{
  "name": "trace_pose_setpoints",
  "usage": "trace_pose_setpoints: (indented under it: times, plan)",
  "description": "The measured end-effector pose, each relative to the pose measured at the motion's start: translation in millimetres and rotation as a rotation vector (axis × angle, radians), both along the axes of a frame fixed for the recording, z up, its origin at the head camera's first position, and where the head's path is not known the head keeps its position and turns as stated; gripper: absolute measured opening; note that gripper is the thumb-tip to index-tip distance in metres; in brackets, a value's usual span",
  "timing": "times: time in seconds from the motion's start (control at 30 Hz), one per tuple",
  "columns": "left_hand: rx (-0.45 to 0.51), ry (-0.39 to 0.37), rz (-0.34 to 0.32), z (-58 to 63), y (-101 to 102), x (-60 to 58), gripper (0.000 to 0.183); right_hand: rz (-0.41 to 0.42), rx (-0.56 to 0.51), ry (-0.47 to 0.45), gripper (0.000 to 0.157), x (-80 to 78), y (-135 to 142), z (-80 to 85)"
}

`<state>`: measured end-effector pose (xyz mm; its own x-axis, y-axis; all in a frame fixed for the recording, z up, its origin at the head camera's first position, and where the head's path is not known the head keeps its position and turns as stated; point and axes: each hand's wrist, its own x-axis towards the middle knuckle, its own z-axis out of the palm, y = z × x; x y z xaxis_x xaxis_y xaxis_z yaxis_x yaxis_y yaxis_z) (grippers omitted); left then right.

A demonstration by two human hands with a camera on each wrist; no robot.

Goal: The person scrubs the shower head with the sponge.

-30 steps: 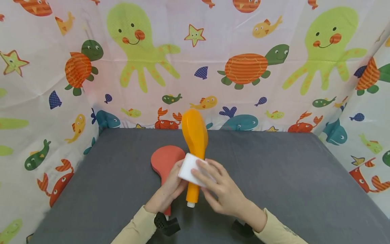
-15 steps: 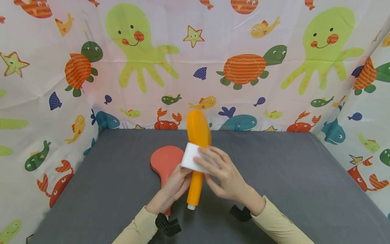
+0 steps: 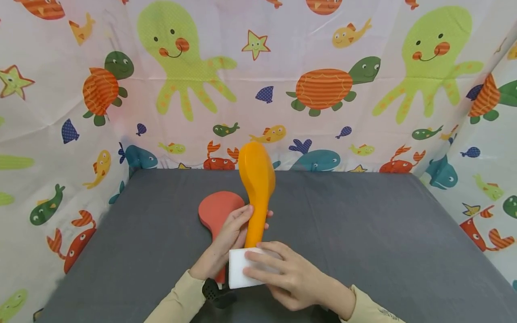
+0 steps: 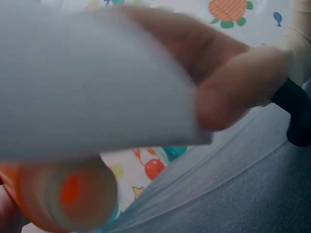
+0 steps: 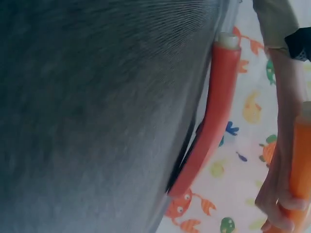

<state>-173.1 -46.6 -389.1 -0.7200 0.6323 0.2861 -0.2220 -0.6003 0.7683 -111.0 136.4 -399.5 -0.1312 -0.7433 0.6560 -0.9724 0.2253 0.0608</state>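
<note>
An orange handheld shower head (image 3: 257, 175) stands raised and nearly upright over the table, its round head at the top. My left hand (image 3: 228, 237) grips it around the handle, thumb in front. In my right hand (image 3: 296, 276) is a white sponge block (image 3: 244, 271), fingers spread across its front. The sponge overlaps the handle's lower end in the head view. Large and blurred, the sponge (image 4: 87, 87) fills much of the left wrist view, above the handle's round end (image 4: 82, 194). At the right wrist view's edge, the left hand (image 5: 279, 204) wraps the orange handle (image 5: 301, 160).
A coral-red shower head (image 3: 220, 208) lies on the dark grey table cloth (image 3: 363, 237), partly behind the left hand and forearm. A white curtain (image 3: 258, 112) printed with sea animals rises at the back and both sides.
The right hand with the sponge has moved up slightly, then down the handle to its lower end. The left hand, earlier half behind the sponge, now shows on the handle; the shower head has turned slightly.
</note>
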Motion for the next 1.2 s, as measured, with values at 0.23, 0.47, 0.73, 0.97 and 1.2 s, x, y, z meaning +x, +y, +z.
trace_pose_setpoints:
  times: [0.23,0.47,0.73,0.97,1.2]
  plan:
    - [-0.036,0.007,0.023,-2.3,2.7,4.1,0.026,-0.129,-0.155,-0.024,0.040,-32.1,10.6,14.7]
    - [-0.070,-0.014,-0.019,-2.0,7.1,5.8,0.034,-0.342,-0.320,-0.168,0.045,-40.6,13.4,20.0]
    - [-0.014,0.052,-0.015,2.3,4.8,3.4,0.030,-0.067,-0.127,0.040,0.037,-4.0,5.0,-2.5]
    - [-0.013,0.049,-0.014,-0.1,5.7,3.4,0.026,-0.166,-0.210,-0.029,0.038,-16.2,6.7,9.6]
    - [-0.031,0.059,-0.036,-2.9,9.1,3.8,0.033,-0.395,-0.338,-0.190,0.044,-26.6,7.4,24.2]
